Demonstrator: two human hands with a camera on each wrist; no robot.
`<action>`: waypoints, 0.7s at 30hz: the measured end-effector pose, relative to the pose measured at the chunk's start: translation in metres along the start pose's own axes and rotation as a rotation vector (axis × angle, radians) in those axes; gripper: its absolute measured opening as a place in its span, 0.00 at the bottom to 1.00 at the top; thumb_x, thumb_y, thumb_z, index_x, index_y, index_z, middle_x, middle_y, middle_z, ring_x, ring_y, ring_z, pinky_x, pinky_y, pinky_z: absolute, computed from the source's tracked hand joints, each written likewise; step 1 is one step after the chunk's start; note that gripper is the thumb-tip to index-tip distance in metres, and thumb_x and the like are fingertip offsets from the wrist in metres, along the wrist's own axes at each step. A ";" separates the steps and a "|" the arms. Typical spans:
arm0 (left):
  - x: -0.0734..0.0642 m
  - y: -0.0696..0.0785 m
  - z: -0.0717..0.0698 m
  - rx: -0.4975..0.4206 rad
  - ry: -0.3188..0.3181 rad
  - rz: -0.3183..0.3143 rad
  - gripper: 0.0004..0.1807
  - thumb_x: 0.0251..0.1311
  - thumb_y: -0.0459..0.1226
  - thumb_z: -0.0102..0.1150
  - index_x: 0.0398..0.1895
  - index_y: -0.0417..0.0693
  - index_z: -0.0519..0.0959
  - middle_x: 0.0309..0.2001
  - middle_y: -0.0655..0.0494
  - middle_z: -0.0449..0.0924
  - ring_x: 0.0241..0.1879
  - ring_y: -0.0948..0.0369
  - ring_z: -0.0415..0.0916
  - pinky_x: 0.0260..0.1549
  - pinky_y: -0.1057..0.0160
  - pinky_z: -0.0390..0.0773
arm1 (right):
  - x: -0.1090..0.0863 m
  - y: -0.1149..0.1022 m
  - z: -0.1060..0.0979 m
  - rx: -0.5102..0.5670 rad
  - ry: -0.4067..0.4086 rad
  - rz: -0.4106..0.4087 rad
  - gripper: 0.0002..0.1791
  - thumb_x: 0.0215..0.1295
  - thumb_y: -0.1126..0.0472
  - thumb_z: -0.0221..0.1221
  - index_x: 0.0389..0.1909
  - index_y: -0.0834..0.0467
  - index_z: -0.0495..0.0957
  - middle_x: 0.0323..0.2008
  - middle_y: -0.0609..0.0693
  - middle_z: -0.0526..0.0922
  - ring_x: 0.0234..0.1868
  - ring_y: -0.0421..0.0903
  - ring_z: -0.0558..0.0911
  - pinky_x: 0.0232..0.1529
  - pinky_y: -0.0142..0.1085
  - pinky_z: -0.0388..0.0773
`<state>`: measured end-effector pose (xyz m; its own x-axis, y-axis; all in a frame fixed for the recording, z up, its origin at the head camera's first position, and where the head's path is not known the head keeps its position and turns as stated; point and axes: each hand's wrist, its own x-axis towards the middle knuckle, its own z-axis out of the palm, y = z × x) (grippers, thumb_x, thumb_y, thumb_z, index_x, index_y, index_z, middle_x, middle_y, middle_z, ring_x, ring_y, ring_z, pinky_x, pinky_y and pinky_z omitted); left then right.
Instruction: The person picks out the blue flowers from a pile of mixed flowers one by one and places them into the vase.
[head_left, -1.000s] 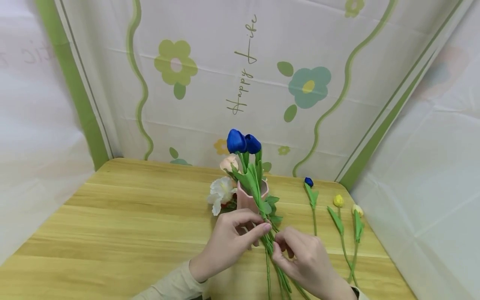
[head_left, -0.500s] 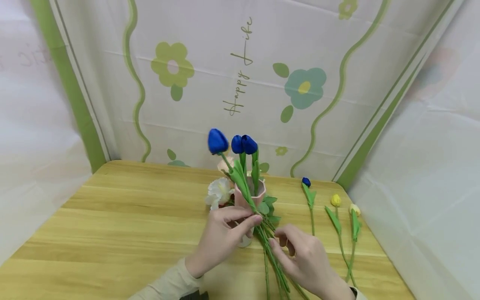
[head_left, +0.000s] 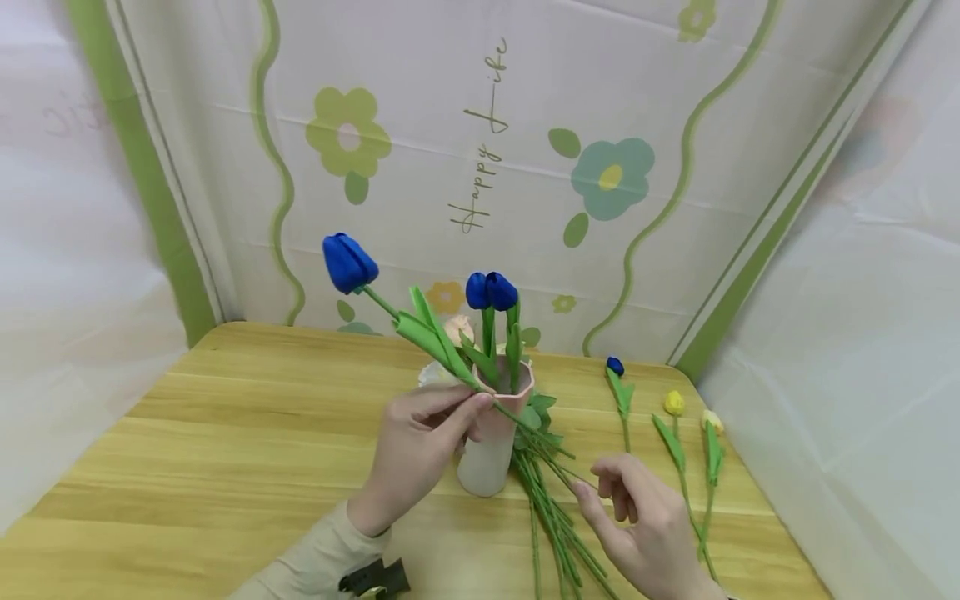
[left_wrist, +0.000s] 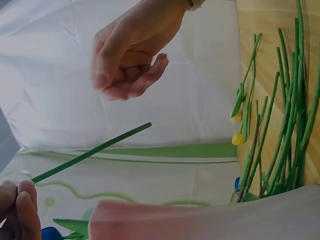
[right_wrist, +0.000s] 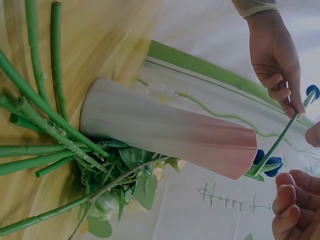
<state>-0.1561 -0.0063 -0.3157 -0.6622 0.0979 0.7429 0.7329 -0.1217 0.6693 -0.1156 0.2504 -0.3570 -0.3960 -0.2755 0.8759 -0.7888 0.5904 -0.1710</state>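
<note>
My left hand [head_left: 422, 442] pinches the stem of a blue tulip [head_left: 350, 263] between thumb and fingers. The tulip leans up to the left, its bare stem end pointing toward my right hand, as the left wrist view also shows. Just beyond stands a vase [head_left: 486, 450], white below and pink at the rim, with two blue tulips [head_left: 495, 291] in it. To the right of the vase, my right hand [head_left: 637, 525] is held with fingers loosely bent and nothing between them, close to a bundle of green stems [head_left: 551, 517] on the table.
Behind the vase lie a pale pink flower [head_left: 459, 327], a white flower [head_left: 435, 374] and green leaves [right_wrist: 145, 190]. On the right of the wooden table [head_left: 225, 467] lie a small blue tulip [head_left: 616, 366], a yellow tulip [head_left: 674, 403] and a cream tulip [head_left: 712, 422]. Printed fabric hangs around.
My left hand has moved the blue tulip left and tilted it away from the vase. My right hand has drawn back slightly right, its fingers loosening.
</note>
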 end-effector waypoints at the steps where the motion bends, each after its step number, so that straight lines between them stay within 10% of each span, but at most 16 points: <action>1: 0.001 0.001 -0.001 0.004 0.012 0.009 0.05 0.62 0.25 0.62 0.36 0.39 0.86 0.20 0.51 0.79 0.16 0.61 0.74 0.12 0.64 0.74 | -0.001 0.000 -0.001 -0.009 0.002 0.003 0.18 0.73 0.48 0.56 0.33 0.60 0.77 0.25 0.41 0.71 0.17 0.31 0.64 0.17 0.20 0.61; 21: 0.015 -0.006 -0.032 0.100 0.148 0.235 0.10 0.55 0.16 0.61 0.36 0.31 0.85 0.22 0.53 0.80 0.16 0.60 0.75 0.11 0.66 0.72 | -0.008 -0.002 0.002 -0.058 -0.011 0.046 0.20 0.74 0.47 0.53 0.29 0.58 0.77 0.21 0.40 0.71 0.15 0.30 0.62 0.15 0.19 0.58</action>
<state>-0.1754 -0.0359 -0.3086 -0.4830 -0.0672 0.8730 0.8755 -0.0251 0.4825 -0.1117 0.2499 -0.3647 -0.4367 -0.2556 0.8625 -0.7413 0.6455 -0.1841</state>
